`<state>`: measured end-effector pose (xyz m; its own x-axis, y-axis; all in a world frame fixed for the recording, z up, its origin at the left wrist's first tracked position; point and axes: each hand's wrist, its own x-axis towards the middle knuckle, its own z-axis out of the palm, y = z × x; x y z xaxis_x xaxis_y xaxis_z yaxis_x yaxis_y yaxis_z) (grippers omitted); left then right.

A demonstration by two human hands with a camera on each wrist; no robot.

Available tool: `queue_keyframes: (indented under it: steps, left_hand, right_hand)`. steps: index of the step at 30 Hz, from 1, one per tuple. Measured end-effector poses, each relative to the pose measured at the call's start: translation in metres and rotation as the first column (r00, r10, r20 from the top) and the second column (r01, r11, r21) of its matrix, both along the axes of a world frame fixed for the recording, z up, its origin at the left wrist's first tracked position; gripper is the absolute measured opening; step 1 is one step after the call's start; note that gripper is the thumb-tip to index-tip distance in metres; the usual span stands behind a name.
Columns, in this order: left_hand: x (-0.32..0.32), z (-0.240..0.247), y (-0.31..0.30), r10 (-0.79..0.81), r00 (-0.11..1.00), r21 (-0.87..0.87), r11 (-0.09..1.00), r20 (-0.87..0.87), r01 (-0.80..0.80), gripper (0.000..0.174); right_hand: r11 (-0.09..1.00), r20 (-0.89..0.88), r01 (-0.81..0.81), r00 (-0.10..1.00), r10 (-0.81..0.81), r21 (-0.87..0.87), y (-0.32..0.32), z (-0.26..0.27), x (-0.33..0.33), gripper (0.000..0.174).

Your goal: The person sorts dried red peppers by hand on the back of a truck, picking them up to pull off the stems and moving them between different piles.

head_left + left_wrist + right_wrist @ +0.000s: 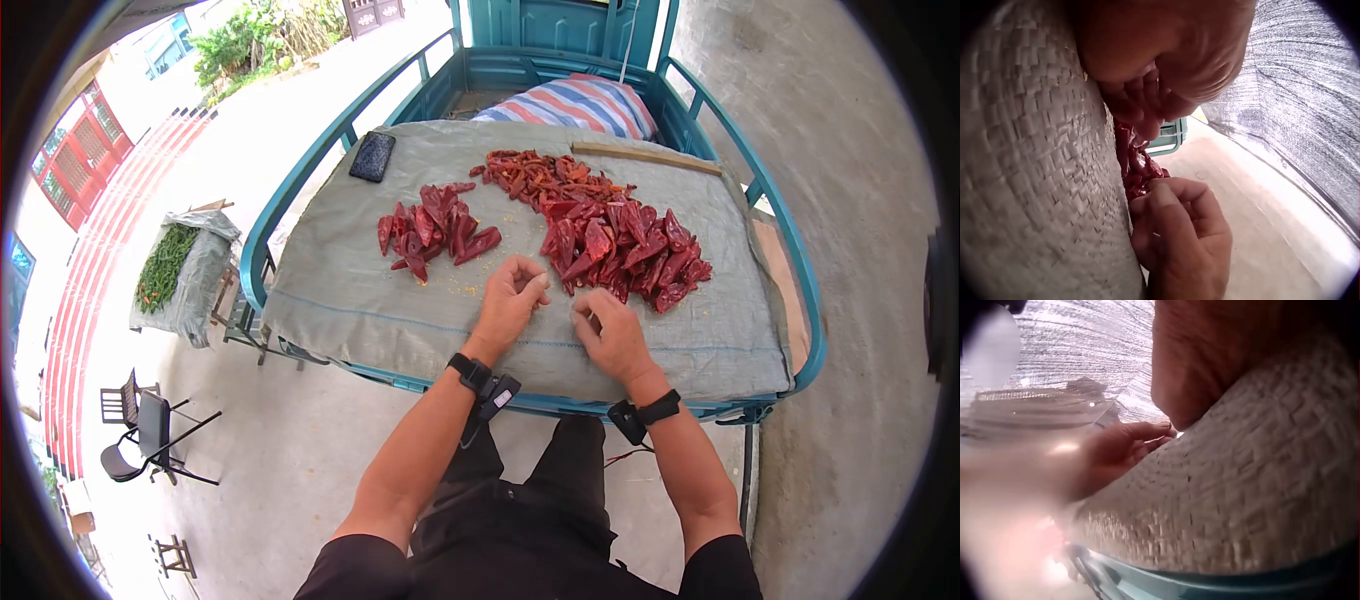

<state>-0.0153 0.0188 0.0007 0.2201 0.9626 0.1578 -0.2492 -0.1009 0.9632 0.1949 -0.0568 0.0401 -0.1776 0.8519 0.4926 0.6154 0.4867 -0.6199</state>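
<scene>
Over the front of a grey woven sheet (pixel 400 335), my left hand (pixel 512 300) is held with its fingers loosely bent and the thumb near the index finger. Just to its right is my right hand (pixel 612 335), fingers bent inward, at the near edge of a large heap of dried red peppers (pixel 640 245). No pepper shows in either hand. A smaller pile of red peppers (pixel 435 230) lies beyond the left hand, with small yellowish seeds between the piles. In the left wrist view the right hand (pixel 1188 231) faces the left fingers, peppers (pixel 1141 165) behind.
The sheet covers the bed of a teal cart with side rails (pixel 350 130). A wooden strip (pixel 645 157) and a dark wallet-like item (pixel 373 157) lie on it. A striped bag (pixel 575 105) sits behind. Green peppers (pixel 170 265) and chairs (pixel 153 435) stand off to the left.
</scene>
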Motion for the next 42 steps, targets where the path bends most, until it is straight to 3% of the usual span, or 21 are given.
queue_keyframes:
  steps: [1, 3, 5, 7, 8, 11, 12, 15, 18, 24, 27, 33, 42]
  left_hand:
    - [0.0, 0.001, 0.001, 0.042, 0.999, 0.002, 0.999, -0.012, -0.042, 0.015]
    - [-0.01, 0.012, 0.005, 0.34, 0.897, 0.248, 0.929, -0.284, -0.274, 0.023]
    - [-0.025, 0.024, 0.007, 0.583, 0.694, 0.494, 0.79, -0.423, -0.363, 0.034]
    - [-0.04, 0.04, 0.022, 0.775, 0.471, 0.71, 0.605, -0.422, -0.36, 0.045]
    - [-0.047, 0.047, 0.029, 0.754, 0.389, 0.7, 0.647, -0.529, -0.302, 0.06]
    - [-0.058, 0.035, 0.059, 0.804, 0.255, 0.815, 0.573, -0.537, -0.088, 0.07]
    - [-0.057, 0.038, 0.062, 0.803, 0.194, 0.813, 0.581, -0.563, -0.047, 0.08]
    - [-0.049, 0.045, 0.067, 0.661, 0.062, 0.66, 0.751, -0.748, -0.038, 0.083]
    - [-0.044, 0.052, 0.068, 0.602, -0.074, 0.605, 0.796, -0.795, -0.028, 0.085]
    - [-0.046, 0.038, 0.079, 0.558, -0.032, 0.559, 0.828, -0.829, -0.037, 0.076]
    - [-0.047, 0.043, 0.077, 0.458, 0.022, 0.455, 0.887, -0.889, -0.079, 0.068]
    - [-0.038, 0.044, 0.05, 0.46, 0.058, 0.464, 0.881, -0.886, 0.094, 0.06]
    - [-0.035, 0.032, 0.041, 0.533, 0.132, 0.544, 0.836, -0.836, 0.069, 0.055]
  right_hand:
    - [1.0, 0.007, 0.012, 1.0, -0.012, -0.015, -0.002, -0.005, 0.0, 0.009]
    - [0.999, -0.006, 0.029, 1.0, -0.029, -0.036, -0.001, -0.011, 0.001, 0.009]
    - [0.998, -0.044, 0.044, 0.998, -0.046, -0.048, 0.0, -0.013, 0.003, 0.009]
    - [0.998, -0.03, 0.056, 0.998, -0.056, 0.002, 0.001, -0.017, 0.002, 0.01]
    - [0.998, -0.022, 0.053, 0.998, -0.052, 0.035, 0.003, -0.017, 0.0, 0.01]
    - [0.997, 0.038, 0.068, 0.997, -0.069, 0.026, 0.003, -0.018, -0.001, 0.011]
    - [0.998, 0.049, 0.069, 0.996, -0.069, 0.006, 0.002, -0.014, -0.001, 0.011]
    - [0.997, 0.045, 0.079, 0.996, -0.08, 0.026, 0.0, -0.012, -0.003, 0.011]
    - [0.995, 0.064, 0.08, 0.994, -0.084, 0.058, 0.002, -0.014, -0.002, 0.011]
    - [0.994, 0.067, 0.088, 0.994, -0.092, 0.064, 0.003, -0.015, -0.005, 0.01]
    - [0.994, 0.063, 0.083, 0.994, -0.088, 0.074, 0.003, -0.015, -0.005, 0.011]
    - [0.994, 0.066, 0.088, 0.994, -0.092, 0.065, 0.003, -0.012, -0.006, 0.012]
    - [0.995, 0.078, 0.099, 0.992, -0.101, 0.028, 0.003, -0.015, -0.004, 0.012]
